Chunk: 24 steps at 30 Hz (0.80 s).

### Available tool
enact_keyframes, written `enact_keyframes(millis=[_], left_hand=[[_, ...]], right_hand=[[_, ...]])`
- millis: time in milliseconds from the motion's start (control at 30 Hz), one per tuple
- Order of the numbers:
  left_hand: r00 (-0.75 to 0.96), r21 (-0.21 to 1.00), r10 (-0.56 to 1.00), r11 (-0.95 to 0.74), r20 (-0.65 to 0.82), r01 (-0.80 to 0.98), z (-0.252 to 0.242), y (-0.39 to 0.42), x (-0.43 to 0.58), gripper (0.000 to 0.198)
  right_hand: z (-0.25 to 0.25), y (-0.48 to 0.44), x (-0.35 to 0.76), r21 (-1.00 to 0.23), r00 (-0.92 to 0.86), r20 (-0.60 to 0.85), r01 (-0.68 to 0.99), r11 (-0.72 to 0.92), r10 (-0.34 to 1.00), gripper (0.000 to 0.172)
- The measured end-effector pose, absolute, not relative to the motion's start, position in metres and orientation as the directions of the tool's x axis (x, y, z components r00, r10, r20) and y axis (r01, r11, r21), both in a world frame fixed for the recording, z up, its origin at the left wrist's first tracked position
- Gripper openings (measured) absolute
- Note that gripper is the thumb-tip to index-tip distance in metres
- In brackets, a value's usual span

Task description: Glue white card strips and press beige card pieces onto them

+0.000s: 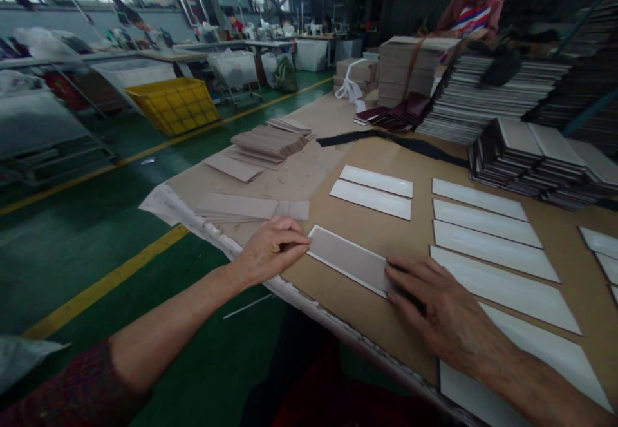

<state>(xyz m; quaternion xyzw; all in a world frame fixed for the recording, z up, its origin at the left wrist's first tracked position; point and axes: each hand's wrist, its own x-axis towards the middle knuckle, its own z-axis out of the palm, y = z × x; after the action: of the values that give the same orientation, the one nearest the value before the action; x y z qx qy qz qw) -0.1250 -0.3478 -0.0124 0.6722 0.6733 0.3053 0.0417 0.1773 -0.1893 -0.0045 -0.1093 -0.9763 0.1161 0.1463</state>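
Observation:
A grey cardboard strip (347, 256) lies on a white-faced panel, whose white border shows around it near the table's front edge. My left hand (270, 250) is closed, thumb and fingertips pinching the strip's left end. At the right end, my right hand (439, 304) has its fingers and thumb closed about the strip's edges. Its fingers cover that end. Just beyond are two white-faced panels (371, 199) lying side by side. A column of several more white panels (487, 234) runs along the right, partly behind my right forearm.
Loose cardboard strips (246, 207) and a pile of cardboard pieces (270, 142) lie to the left. A black fabric strip (386, 136) crosses the table (333, 314). Stacked panels (497, 92) rise at the back right, near another person (470, 15). A yellow basket (176, 105) stands across the aisle.

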Motion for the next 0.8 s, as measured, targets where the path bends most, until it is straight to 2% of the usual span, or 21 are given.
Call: enact_keyframes(millis=[200, 333, 500, 600, 700, 800], left_hand=[[-0.061, 0.391, 0.930, -0.092, 0.362, 0.916, -0.012, -0.349, -0.122, 0.017], [0.007, 0.250, 0.944, -0.094, 0.329, 0.964, -0.006, -0.350, -0.116, 0.019], [0.199, 0.044, 0.959, -0.212, 0.203, 0.976, 0.003, -0.347, -0.112, 0.024], [0.241, -0.035, 0.959, -0.239, 0.146, 0.970, 0.007, -0.345, -0.110, 0.023], [0.236, -0.081, 0.959, -0.226, 0.159, 0.971, 0.008, -0.344, -0.107, 0.023], [0.257, -0.090, 0.949, -0.244, 0.185, 0.966, 0.007, -0.345, -0.105, 0.031]], right_hand=[[-0.004, -0.195, 0.177, -0.173, -0.941, 0.257, 0.181, 0.968, 0.222, 0.032], [-0.004, -0.200, 0.177, -0.079, -0.951, 0.235, 0.187, 0.979, 0.201, 0.035], [-0.002, -0.207, 0.171, 0.006, -0.961, 0.224, 0.166, 0.986, 0.161, 0.037], [-0.004, -0.212, 0.169, 0.057, -0.964, 0.216, 0.169, 0.984, 0.153, 0.044], [-0.005, -0.214, 0.172, 0.027, -0.965, 0.183, 0.198, 0.980, 0.190, 0.050], [0.006, -0.203, 0.178, -0.095, -0.969, 0.136, 0.194, 0.976, 0.206, 0.049]])
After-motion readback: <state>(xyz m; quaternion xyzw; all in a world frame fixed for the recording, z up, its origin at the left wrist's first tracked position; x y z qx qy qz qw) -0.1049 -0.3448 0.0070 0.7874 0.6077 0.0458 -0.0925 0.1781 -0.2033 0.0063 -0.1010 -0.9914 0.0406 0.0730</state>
